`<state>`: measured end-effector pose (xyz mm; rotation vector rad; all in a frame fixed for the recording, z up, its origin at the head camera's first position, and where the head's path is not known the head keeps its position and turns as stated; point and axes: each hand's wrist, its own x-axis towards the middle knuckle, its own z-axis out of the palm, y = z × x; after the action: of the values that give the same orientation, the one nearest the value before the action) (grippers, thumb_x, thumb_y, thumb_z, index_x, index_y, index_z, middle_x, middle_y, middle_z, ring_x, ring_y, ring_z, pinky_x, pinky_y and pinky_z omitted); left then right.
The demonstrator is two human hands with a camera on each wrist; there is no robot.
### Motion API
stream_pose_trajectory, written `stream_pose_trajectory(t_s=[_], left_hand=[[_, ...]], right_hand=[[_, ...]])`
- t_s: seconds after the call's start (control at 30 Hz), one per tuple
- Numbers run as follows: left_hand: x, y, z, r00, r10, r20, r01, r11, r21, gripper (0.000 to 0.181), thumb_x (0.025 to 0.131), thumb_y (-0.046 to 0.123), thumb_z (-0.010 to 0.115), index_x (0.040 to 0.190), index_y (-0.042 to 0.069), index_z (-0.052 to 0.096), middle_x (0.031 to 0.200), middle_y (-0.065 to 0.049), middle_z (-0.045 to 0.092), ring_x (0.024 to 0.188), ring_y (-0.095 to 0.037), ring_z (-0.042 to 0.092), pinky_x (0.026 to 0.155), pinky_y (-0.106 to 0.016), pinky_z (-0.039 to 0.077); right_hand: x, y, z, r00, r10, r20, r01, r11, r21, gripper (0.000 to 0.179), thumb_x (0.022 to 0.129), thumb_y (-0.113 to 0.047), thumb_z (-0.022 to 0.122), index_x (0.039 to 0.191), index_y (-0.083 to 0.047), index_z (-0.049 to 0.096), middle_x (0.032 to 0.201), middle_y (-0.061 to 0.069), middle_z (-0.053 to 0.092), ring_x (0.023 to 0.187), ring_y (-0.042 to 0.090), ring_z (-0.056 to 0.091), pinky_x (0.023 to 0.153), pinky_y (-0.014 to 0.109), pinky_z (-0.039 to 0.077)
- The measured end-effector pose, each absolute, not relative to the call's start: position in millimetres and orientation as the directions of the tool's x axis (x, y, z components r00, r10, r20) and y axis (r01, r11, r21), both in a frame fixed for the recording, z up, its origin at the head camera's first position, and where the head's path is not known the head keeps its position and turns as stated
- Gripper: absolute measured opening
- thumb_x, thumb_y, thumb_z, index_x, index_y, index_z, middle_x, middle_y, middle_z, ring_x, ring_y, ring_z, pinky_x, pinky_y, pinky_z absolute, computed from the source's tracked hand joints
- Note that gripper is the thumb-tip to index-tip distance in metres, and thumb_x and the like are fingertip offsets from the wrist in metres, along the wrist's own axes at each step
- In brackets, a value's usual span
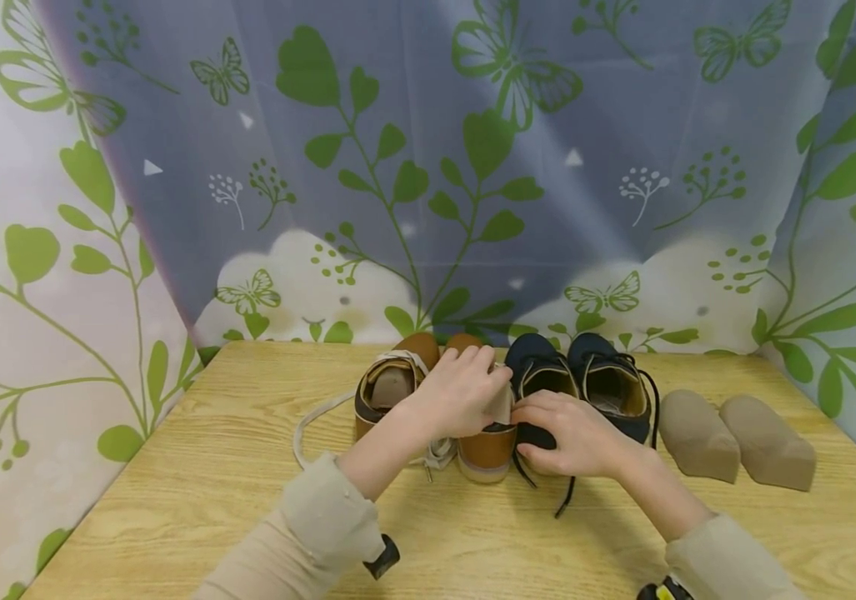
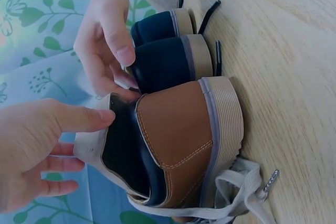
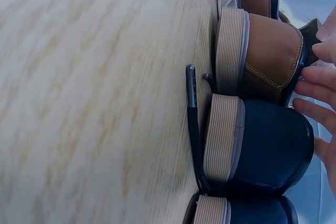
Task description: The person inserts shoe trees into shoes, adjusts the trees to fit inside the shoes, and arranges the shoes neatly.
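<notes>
Two brown shoes and two navy shoes stand in a row with their heels toward me. At the right-hand brown shoe (image 1: 486,454), my left hand (image 1: 465,392) pinches the light grey tongue (image 2: 92,148) at the opening, thumb on its inner edge. My right hand (image 1: 570,433) reaches over the nearer navy shoe (image 2: 163,66), loosely bent fingers touching the brown shoe's collar and thumb near the navy heel. The other brown shoe (image 1: 363,425), left of my hands, has a beige-grey piece (image 1: 392,387) inside its opening.
Two beige-grey shoe inserts (image 1: 698,433) lie right of the farther navy shoe (image 1: 633,427). A pale lace (image 1: 438,454) trails between the brown shoes, and black laces (image 1: 566,497) hang onto the wooden table (image 1: 232,425). A patterned cloth (image 1: 412,167) hangs behind.
</notes>
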<state>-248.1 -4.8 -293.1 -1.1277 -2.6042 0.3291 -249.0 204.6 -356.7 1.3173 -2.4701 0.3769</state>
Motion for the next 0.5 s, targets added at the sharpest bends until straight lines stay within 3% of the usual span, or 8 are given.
stream_pose_trajectory(t_s=[0.5], left_hand=[[-248.0, 1.2, -300.1, -0.689, 0.691, 0.219, 0.62, 0.718, -0.317, 0.048, 0.082, 0.038, 0.068, 0.122, 0.014, 0.057, 0.113, -0.008, 0.051, 0.097, -0.023, 0.051, 0.079, -0.034, 0.043]], right_hand=[[-250.0, 203.4, -357.6, -0.509, -0.752, 0.42, -0.846, 0.527, -0.081, 0.024, 0.082, -0.023, 0.068, 0.103, -0.011, 0.066, 0.107, 0.002, 0.06, 0.096, 0.019, 0.057, 0.08, 0.037, 0.048]])
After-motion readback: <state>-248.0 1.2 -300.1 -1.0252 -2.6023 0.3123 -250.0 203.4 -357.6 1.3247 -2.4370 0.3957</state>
